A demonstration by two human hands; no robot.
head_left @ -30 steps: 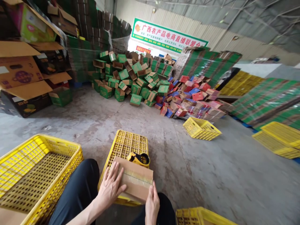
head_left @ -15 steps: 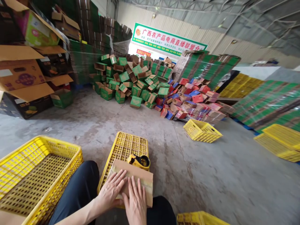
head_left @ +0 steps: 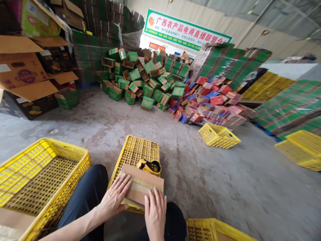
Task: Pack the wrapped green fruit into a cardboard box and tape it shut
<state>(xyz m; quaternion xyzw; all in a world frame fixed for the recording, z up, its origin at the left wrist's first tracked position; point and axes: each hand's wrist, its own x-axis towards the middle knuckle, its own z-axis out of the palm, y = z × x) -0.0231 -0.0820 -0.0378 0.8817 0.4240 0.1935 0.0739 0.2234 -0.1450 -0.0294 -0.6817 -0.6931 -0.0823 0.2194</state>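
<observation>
A small brown cardboard box (head_left: 141,182) with a strip of clear tape along its top lies on an upturned yellow plastic crate (head_left: 135,147) between my knees. My left hand (head_left: 115,192) rests on the box's left side, fingers stretched out. On its near right part lies my right hand (head_left: 155,207), fingers extended, thumb beside the front edge. Neither hand grips anything. Just behind the box, a yellow and black tape dispenser (head_left: 149,166) sits on the crate, touching or nearly touching the cardboard.
To my left stands a yellow crate (head_left: 85,157) with cardboard in its near end. Another yellow crate (head_left: 213,226) is at lower right, and one (head_left: 218,135) lies farther off. Green boxes (head_left: 147,102) and red and blue boxes (head_left: 216,100) are heaped across the floor.
My hands have moved apart: the left toward the box's left edge, the right toward its near right side. More tape shows between them. The camera view has shifted slightly.
</observation>
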